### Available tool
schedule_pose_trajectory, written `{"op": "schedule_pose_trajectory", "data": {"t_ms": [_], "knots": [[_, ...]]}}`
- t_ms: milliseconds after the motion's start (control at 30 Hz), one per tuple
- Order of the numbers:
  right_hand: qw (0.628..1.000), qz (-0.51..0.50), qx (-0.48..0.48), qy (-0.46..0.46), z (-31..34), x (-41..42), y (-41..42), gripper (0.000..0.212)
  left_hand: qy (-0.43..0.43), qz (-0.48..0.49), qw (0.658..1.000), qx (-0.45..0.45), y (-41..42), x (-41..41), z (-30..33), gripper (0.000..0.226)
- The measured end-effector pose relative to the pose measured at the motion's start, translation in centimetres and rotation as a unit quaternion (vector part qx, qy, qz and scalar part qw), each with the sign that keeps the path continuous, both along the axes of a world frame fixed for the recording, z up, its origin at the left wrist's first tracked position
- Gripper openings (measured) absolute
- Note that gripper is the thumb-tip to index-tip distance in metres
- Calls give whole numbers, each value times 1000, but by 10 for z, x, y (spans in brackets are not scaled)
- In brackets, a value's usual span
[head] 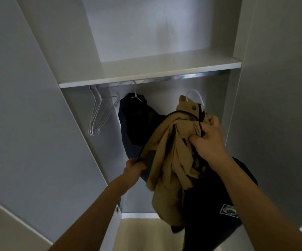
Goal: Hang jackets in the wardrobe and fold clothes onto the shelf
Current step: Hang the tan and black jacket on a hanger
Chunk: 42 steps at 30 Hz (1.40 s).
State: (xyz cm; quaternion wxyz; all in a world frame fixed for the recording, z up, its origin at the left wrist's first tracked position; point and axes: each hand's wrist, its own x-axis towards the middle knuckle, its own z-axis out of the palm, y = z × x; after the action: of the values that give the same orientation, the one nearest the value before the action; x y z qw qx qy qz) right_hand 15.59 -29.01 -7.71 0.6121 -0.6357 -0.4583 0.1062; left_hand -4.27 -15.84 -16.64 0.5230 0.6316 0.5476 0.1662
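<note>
One dark jacket (137, 116) already hangs at centre frame, while the right hand (208, 140) and left hand (134, 166) both clutch the tan jacket (170, 156), its hanger (195, 96) not yet on the rail (191, 77); the shelf (146, 73) holds nothing folded

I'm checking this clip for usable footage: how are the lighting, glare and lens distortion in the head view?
Head view: dim overall; a bright glare patch sits on the metal hanging rail under the white shelf; the dark navy jacket on the rail loses detail in shadow; wide-angle distortion splays the wardrobe sides outward; the tan jacket, gripped by the left hand and the right hand, stays readable.
</note>
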Motion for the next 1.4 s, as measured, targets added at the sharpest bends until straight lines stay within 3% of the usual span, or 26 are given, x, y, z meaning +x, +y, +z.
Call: {"op": "schedule_pose_trajectory", "data": {"t_ms": [133, 233, 300, 333, 367, 400, 433, 467, 500, 567, 633, 700, 767, 833, 933, 1100, 1267, 1400], "knots": [[999, -12, 37, -5, -2, -1, -2, 31, 102, -90, 991, -2, -9, 12, -1, 88], [998, 1, 58, -1, -1, 1, -5, 38, -41, -87, 993, -68, -13, 35, 23, 95], [998, 15, 67, 4, -1, 5, -8, 43, -172, -9, 982, -77, -12, 44, 38, 91], [997, 19, 70, 5, -2, 7, -10, 45, -177, 37, 984, -6, -13, 47, 46, 79], [997, 18, 74, 6, -3, 9, -13, 46, -120, 65, 981, 136, -14, 47, 52, 63], [997, 16, 78, 8, -3, 11, -14, 47, -6, 65, 949, 308, -14, 47, 57, 46], [997, 16, 80, 8, -4, 13, -15, 48, 95, 44, 893, 437, -15, 47, 64, 34], [997, 18, 80, 8, -6, 14, -15, 49, 161, 4, 859, 487, -16, 48, 73, 23], [997, 20, 80, 7, -8, 14, -15, 50, 193, -43, 861, 468, -15, 49, 80, 17], [996, 28, 79, 7, -12, 14, -15, 49, 168, -137, 924, 316, -12, 55, 90, 22], [997, 29, 78, 10, -17, 13, -15, 46, 16, -206, 968, 140, -12, 59, 92, 39], [997, 19, 76, 21, -22, 15, -17, 43, -68, -245, 965, 58, -14, 57, 84, 55], [996, -2, 80, 34, -27, 17, -18, 44, -52, -295, 954, 16, -13, 51, 70, 61], [995, -27, 87, 43, -32, 19, -20, 43, -18, -341, 940, -7, -12, 48, 59, 60], [992, -60, 96, 59, -40, 20, -20, 40, 37, -362, 930, 58, -11, 44, 43, 63], [987, -95, 95, 85, -48, 19, -15, 39, -102, -322, 923, 183, -33, 33, 18, 64], [991, -97, 83, 44, -50, 12, -13, 40, -128, -259, 945, 153, -53, 46, 35, 66], [994, -91, 58, 8, -58, 11, -18, 36, -163, -286, 944, 27, -49, 48, 51, 68]]}}
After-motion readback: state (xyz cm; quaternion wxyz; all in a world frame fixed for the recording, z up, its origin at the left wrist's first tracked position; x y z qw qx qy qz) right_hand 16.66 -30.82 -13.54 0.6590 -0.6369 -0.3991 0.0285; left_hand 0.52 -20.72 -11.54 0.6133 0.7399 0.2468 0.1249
